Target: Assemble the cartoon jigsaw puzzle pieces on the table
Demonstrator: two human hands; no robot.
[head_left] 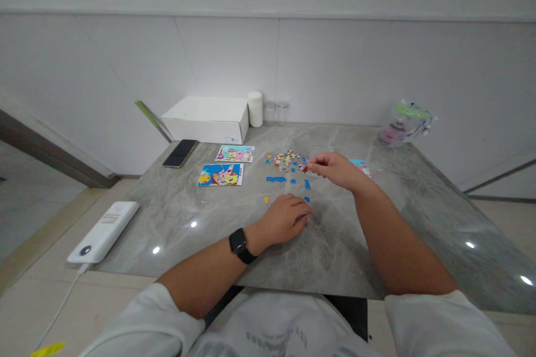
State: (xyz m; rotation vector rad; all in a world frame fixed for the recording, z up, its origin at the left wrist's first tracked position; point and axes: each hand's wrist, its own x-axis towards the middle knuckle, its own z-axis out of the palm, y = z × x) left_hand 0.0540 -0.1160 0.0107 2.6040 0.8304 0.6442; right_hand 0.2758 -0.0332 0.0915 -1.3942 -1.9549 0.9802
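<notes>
Matt-looking puzzle pieces (288, 160), glossy stone-look tabletop (226, 215), smooth cardboard box (207, 118); crinkled clear plastic bag (411, 121), cloth sleeve (144, 321)

A: Any legible text or numbers?
B: None; all markings too small or blurred to read.
A: Locations, clock taken from mid-view?
B: White box (205, 117), near ten: small dark label (233, 139) low on the front face. White power bank (103, 234), between eight and nine: several lines of print (111, 213); round dark display (85, 250), content indistinct. Shirt (268, 312), six: grey print (276, 340) across the front, undecipherable.
</notes>
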